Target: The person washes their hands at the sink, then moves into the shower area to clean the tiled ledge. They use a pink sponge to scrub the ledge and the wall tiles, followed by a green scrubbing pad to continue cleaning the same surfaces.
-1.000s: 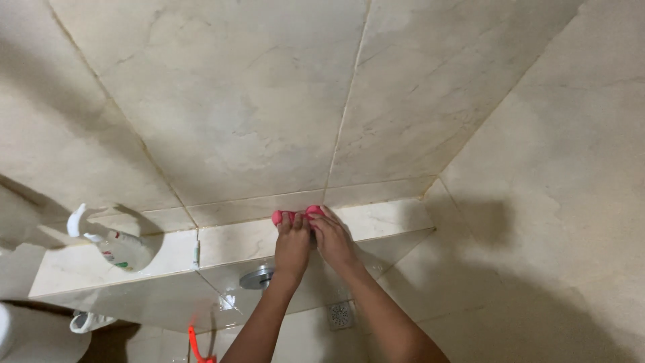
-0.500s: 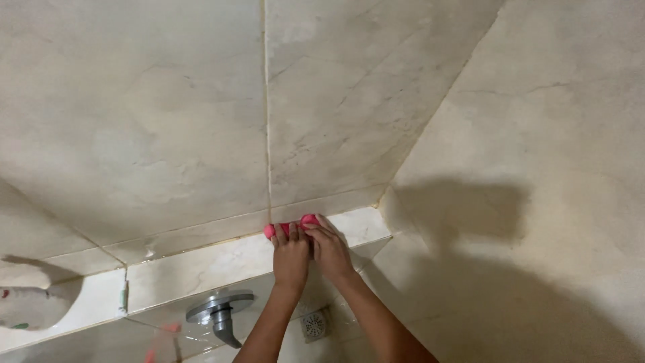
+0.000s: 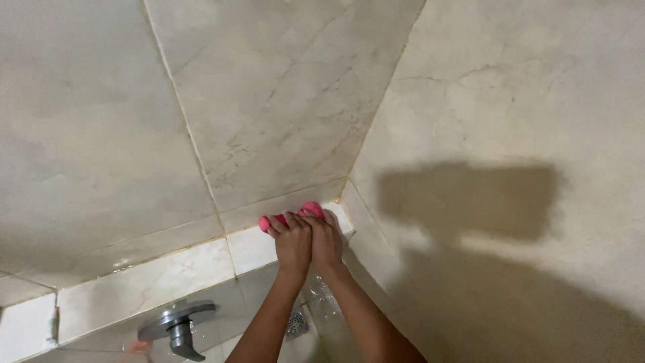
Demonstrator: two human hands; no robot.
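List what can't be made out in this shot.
- Pink cloth, head view: mostly covered by the left hand and right hand; its full shape is hidden.
- Floor drain: partly behind the left forearm.
- Orange object by the metal tap handle: blurred, cut by the bottom edge.

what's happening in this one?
A person presses a pink cloth with both hands, left hand and right hand side by side, against a pale tiled ledge near the corner of marble-look walls. Below the ledge sit a metal tap handle and a round floor drain. The arms reach up from the bottom edge of the view.
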